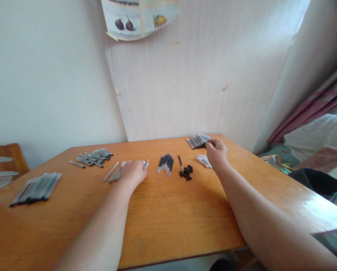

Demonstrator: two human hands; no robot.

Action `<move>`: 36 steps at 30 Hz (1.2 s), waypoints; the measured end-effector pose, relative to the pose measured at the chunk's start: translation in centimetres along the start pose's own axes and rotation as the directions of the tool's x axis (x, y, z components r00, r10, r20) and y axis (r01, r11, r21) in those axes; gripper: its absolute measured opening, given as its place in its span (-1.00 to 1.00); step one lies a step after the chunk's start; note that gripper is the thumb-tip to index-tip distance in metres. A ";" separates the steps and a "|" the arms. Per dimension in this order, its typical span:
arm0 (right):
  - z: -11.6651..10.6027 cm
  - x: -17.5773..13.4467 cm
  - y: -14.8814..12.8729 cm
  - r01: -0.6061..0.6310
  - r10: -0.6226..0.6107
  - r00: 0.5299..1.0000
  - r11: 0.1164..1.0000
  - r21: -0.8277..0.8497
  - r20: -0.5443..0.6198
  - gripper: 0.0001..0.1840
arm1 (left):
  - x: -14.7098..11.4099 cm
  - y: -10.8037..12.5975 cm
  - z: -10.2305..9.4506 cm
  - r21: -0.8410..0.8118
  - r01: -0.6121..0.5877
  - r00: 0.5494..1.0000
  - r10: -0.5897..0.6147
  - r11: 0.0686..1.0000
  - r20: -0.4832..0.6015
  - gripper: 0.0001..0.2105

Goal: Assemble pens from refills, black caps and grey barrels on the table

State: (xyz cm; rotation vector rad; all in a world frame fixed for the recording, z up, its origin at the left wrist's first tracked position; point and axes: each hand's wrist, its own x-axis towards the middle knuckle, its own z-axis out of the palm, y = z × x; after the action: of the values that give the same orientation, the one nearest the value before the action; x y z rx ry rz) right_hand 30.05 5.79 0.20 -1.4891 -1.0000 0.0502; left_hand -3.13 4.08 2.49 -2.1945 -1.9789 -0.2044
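Several slim whitish translucent tubes point(114, 177) lie at ten o'clock on the orange-brown wooden table point(157, 218), under the left hand point(133, 172); I cannot tell its fingers' grip. At two o'clock, the right hand point(218, 151) has fingers pressed together beside grey, black-ended pens point(197, 141), any pinched piece unclear. Small black caps point(186, 172) sit toward one o'clock, slender black-and-clear refills point(166, 161) at twelve.
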 end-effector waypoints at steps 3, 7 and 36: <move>0.1 -0.1 0.0 -0.002 0.002 1.000 1.000 0.006 0.000 -0.71 | 0.1 0.1 0.2 -0.006 -0.013 1.000 0.013 1.000 0.006 -0.81; 0.0 -0.3 -0.4 0.003 -0.003 1.000 1.000 0.014 0.021 -0.71 | 0.1 0.2 0.4 -0.001 -0.019 1.000 0.019 1.000 0.005 -0.81; 0.4 -6.2 -5.2 0.453 -0.236 0.752 0.863 -0.223 0.615 -0.75 | 0.3 2.4 -1.1 -0.983 0.049 0.997 -0.065 0.179 0.038 -0.74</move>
State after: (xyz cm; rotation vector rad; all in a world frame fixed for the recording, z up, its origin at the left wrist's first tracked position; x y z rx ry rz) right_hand 23.18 1.59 1.27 -1.6248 -1.8618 0.0442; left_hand -0.65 3.91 3.52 -2.5944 -2.1400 -2.1065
